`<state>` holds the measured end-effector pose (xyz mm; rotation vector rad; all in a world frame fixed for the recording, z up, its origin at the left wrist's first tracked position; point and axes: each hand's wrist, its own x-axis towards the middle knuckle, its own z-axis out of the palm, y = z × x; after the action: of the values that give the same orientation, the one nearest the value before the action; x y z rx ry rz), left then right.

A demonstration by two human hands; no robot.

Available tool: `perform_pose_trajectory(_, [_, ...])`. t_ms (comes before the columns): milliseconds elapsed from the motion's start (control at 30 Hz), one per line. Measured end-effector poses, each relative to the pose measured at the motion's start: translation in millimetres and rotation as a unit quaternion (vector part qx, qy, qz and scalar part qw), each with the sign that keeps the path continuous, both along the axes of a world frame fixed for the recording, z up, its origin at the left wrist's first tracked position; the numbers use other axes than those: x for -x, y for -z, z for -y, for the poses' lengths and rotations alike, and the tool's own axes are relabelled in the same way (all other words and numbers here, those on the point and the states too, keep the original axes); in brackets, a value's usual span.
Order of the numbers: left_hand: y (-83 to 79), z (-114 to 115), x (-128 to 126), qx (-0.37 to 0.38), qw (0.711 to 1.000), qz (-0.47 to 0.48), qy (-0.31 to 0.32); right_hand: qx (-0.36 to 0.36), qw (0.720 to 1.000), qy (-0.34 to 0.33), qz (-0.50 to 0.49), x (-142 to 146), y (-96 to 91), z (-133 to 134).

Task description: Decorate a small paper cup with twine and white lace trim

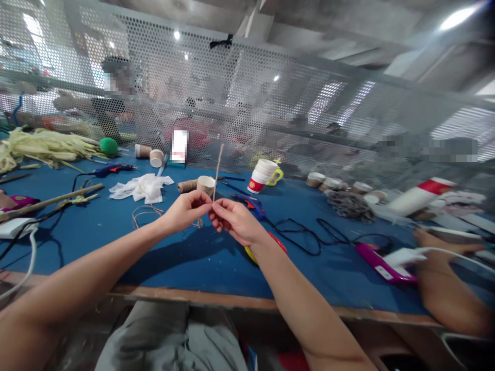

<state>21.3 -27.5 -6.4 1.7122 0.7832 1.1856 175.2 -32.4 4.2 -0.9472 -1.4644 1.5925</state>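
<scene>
A thin brown twine rises from between my fingertips above the blue table. My left hand pinches it from the left, and my right hand pinches it from the right; the fingertips meet. Just behind my hands stands a small cup wrapped in twine, partly hidden by my left fingers. Beside it lies a twine-wound roll. Loose twine curls on the table below and left of my left hand. Under my right forearm, a red and yellow object is mostly covered.
A blue glue gun with a black cable lies behind my right hand. Stacked paper cups stand further back. White cloth and another glue gun are on the left. A purple power strip and another person's arm occupy the right.
</scene>
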Motion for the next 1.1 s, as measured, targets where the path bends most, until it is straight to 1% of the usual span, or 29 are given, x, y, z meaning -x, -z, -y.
perform_pose_trajectory(133, [2.5, -1.2, 0.5, -0.026, 0.999, -0.019, -0.017, 0.024, 1.000, 0.002, -0.016, 0.2, 1.4, -0.8])
perform_pose_trajectory(300, [2.2, -4.5, 3.6, -0.046, 0.998, -0.031, -0.012, 0.014, 1.000, 0.006, -0.004, 0.4, 3.3, -1.7])
perform_pose_trajectory(367, [0.0, -5.0, 5.9, -0.051, 0.998, -0.019, 0.005, 0.003, 1.000, 0.004, 0.004, 0.0, 4.0, -2.2])
perform_pose_trajectory(467, [-6.2, -3.6, 9.6, -0.023, 0.998, 0.050, 0.037, -0.044, 0.999, 0.002, -0.010, 1.7, 4.6, -1.7])
perform_pose_trajectory(533, [-10.5, -1.9, 11.2, 0.002, 0.994, 0.105, 0.029, -0.097, 0.995, -0.014, -0.014, 5.7, 5.0, 0.7])
perform_pose_trajectory(567, [-12.1, -1.0, 11.4, 0.018, 0.991, 0.128, 0.022, -0.115, 0.993, -0.037, -0.006, 8.6, 5.6, 2.4])
perform_pose_trajectory(633, [-14.1, 0.2, 11.0, 0.064, 0.984, 0.166, 0.019, -0.118, 0.988, -0.098, 0.019, 14.8, 7.7, 6.0])
perform_pose_trajectory(667, [-14.6, 0.3, 10.4, 0.088, 0.979, 0.185, 0.024, -0.103, 0.987, -0.117, 0.026, 17.5, 9.3, 7.4])
perform_pose_trajectory(700, [-14.9, 0.1, 10.0, 0.106, 0.972, 0.206, 0.031, -0.088, 0.989, -0.118, 0.028, 19.6, 11.1, 8.3])
perform_pose_trajectory(767, [-16.2, -1.8, 10.5, 0.129, 0.957, 0.256, 0.045, -0.068, 0.992, -0.093, 0.042, 21.1, 14.9, 8.3])
perform_pose_trajectory(833, [-19.1, -5.6, 14.0, 0.145, 0.938, 0.310, 0.048, -0.063, 0.993, -0.077, 0.070, 19.9, 17.8, 6.2])
perform_pose_trajectory(900, [-23.4, -10.7, 20.4, 0.166, 0.919, 0.356, 0.026, -0.064, 0.990, -0.075, 0.104, 17.5, 19.5, 2.9])
perform_pose_trajectory(967, [-27.6, -15.6, 27.4, 0.176, 0.905, 0.388, -0.013, -0.062, 0.986, -0.064, 0.144, 14.9, 19.7, -1.1])
perform_pose_trajectory(1033, [-29.5, -18.3, 31.4, 0.163, 0.902, 0.397, -0.042, -0.065, 0.980, -0.016, 0.189, 12.1, 18.0, -4.9])
perform_pose_trajectory(1100, [-27.5, -17.2, 29.6, 0.145, 0.916, 0.372, -0.046, -0.098, 0.973, 0.077, 0.193, 9.1, 14.1, -7.3])
